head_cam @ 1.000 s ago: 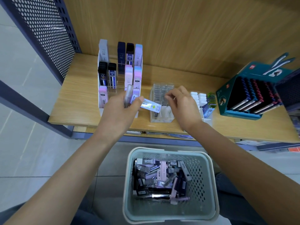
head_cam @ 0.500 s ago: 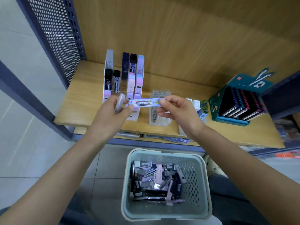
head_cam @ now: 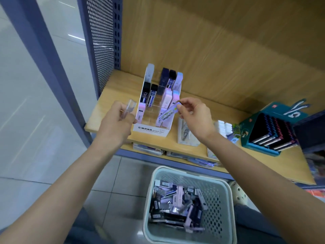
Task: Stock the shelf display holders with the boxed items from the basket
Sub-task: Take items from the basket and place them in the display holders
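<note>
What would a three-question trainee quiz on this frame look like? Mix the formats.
1. True or false: the basket is empty.
2. The left hand grips: A) a clear case; B) a teal box; C) nothing.
3. Fill in: the right hand pinches a boxed item over the white display holder, whose front reads "____ graph".

Key: 1 false, it holds many boxed items; 2 A; 3 MONO.
</note>
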A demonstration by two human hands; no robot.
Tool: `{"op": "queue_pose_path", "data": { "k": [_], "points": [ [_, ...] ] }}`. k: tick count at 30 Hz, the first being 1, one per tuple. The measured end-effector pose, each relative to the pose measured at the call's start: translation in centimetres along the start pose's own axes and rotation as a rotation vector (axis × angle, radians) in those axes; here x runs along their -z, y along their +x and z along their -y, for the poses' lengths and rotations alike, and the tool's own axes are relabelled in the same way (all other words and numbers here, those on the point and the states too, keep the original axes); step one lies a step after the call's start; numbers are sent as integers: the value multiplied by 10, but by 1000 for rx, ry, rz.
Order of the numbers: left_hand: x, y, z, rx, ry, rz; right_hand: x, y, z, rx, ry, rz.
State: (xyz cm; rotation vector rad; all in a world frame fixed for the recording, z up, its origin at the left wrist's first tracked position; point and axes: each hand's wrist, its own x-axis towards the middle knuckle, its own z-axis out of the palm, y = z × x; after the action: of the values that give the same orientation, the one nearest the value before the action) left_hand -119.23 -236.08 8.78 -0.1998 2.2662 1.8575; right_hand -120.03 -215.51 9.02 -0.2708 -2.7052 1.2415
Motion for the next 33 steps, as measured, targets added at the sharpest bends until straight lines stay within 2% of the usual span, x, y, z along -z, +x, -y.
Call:
{"op": "queue_pose_path", "data": {
  "k": [9, 14, 18, 25, 28, 33],
  "points": [
    [0, 6, -3, -49, 4, 91, -13, 6, 3, 104, -217, 186],
    [-17, 8, -10, -79, 27, 156, 19, -1, -31, 39, -344, 87],
    [-37, 7, -17, -119, 50, 202, 55, -7, -62, -62, -325, -37],
    [-74, 1, -25, -143, 59, 295, 114, -24, -105, -101, -394, -249],
    [-91, -3, -27, -160, 71, 332, 129, -33, -120, -92, -462, -275],
    [-115, -9, -29, -170, 105, 371, 140, -42, -141, -93, -516, -226]
  ]
}}
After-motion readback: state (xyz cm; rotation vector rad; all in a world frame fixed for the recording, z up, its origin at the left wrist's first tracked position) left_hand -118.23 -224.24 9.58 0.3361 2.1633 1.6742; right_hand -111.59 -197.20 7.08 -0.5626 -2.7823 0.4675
